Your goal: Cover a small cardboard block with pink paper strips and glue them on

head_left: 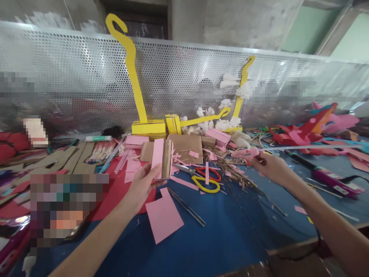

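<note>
My left hand (147,179) grips a small cardboard box (167,159) with a strip of pink paper (157,152) on one face; bare brown cardboard shows on another. Off to the right, my right hand (266,165) is closed round a pink hot glue gun (249,152), mostly hidden by the fingers. A long translucent glue stick (311,147) runs out behind it to the right. Between the hands lie scissors (206,184) with red and yellow handles. Below the box are a cut pink sheet (164,215) and a thin dark metal strip (187,207).
Yellow hooked shapes on boxes (148,129) stand at the back before a perforated metal panel (184,77). White fluffy tufts (227,124) cling to some. Cardboard strips (63,157) lie left, twig-like scraps (245,177) mid-right. A purple-and-black tool (331,182) lies at right on the blue tabletop (227,231).
</note>
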The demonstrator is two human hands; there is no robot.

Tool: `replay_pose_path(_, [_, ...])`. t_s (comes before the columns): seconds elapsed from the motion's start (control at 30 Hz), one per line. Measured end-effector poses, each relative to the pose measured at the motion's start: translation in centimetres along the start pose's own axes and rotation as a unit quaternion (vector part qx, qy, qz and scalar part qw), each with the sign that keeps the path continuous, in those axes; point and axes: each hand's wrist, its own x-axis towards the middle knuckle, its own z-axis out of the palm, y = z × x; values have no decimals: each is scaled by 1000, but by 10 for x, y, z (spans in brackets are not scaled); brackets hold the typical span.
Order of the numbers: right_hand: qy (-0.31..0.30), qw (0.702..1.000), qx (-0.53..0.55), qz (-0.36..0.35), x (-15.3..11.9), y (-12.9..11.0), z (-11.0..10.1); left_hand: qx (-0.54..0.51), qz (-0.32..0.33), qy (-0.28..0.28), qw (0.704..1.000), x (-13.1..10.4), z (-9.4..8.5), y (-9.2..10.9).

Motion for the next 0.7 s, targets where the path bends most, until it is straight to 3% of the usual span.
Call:
replay_pose_path(0.37, [16,998,-22,-51,0,-15,4,18,0,-4,1000,-3,1,2])
replay_pose_path(0.53, [46,998,-12,-52,-15,-21,-16,21,1,-15,1000,-1,-2,-1])
replay_pose_path(0.7, [111,992,45,-41,-26,-60,-36,18,1,-10,1000,-3,-2,-2])
